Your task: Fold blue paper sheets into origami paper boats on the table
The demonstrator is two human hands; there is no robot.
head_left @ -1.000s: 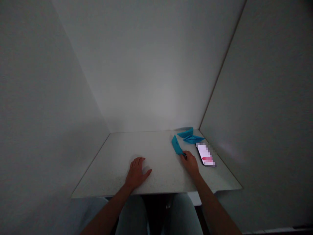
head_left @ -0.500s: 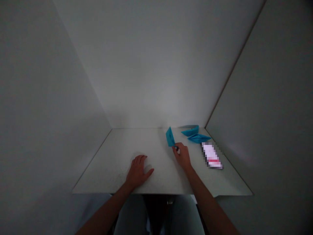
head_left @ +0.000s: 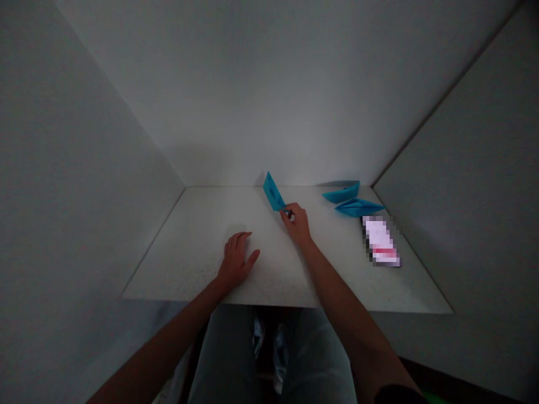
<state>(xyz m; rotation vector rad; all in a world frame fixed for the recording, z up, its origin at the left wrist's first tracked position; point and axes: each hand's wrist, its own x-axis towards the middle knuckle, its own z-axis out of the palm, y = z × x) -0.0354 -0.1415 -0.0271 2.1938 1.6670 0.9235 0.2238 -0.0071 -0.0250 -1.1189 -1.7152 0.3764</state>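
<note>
Between the fingertips of my right hand (head_left: 297,224) is one end of a blue folded paper boat (head_left: 273,192). The boat tilts up and away to the left, towards the back wall. My left hand (head_left: 236,257) rests on the white table (head_left: 177,252) with thumb and fingers apart and nothing in it. Two more blue items lie at the back right: a paper boat (head_left: 343,194) close to the wall and a second paper boat (head_left: 359,208) just in front of it.
A phone (head_left: 381,241), its screen lit and pixelated, lies on the right, just in front of the boats. White walls (head_left: 269,112) enclose the table at the back and both sides. My legs (head_left: 231,353) are under the front edge.
My right hand has moved left and towards the back wall with the paper boat. The view has tilted down and shifted; my left hand stays on the table.
</note>
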